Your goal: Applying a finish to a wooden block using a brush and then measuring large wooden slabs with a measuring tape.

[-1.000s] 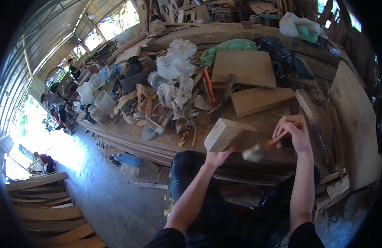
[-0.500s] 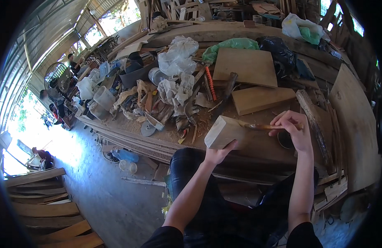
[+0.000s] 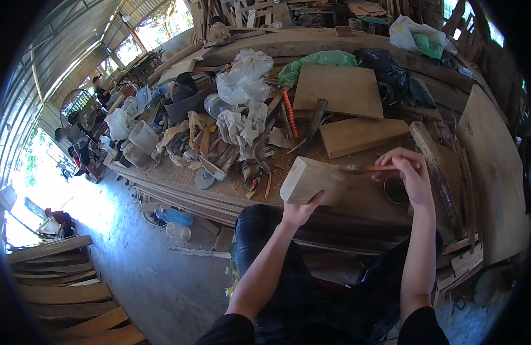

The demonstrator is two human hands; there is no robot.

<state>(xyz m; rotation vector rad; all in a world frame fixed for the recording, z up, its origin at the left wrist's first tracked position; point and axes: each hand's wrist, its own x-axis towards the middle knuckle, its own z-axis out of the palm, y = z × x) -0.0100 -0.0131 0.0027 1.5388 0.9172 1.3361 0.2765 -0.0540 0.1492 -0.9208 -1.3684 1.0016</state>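
Observation:
A pale wooden block [image 3: 312,179] is gripped from below by my left hand [image 3: 300,211], its thumb lying against the near face. My right hand [image 3: 408,172] closes round the handle of a brush [image 3: 369,168], held level with its tip pointing left. The brush tip meets the block's right end, where the bristles are blurred. Just under my right hand, a dark round container [image 3: 395,191] sits on the workbench, partly covered by the fingers. Beyond the block lie a flat wooden board [image 3: 363,138] and a larger square board [image 3: 338,91].
Plastic bags [image 3: 242,77], rags and wood scraps are heaped across the bench [image 3: 357,215] at left. A rough wooden stick [image 3: 435,164] and a tall panel [image 3: 495,178] stand at right. Planks [image 3: 64,293] are stacked on the floor at lower left. Several people are in the left background.
The block has tilted and shifted slightly left and downward in my left hand. My right hand has moved a little left and down with the brush.

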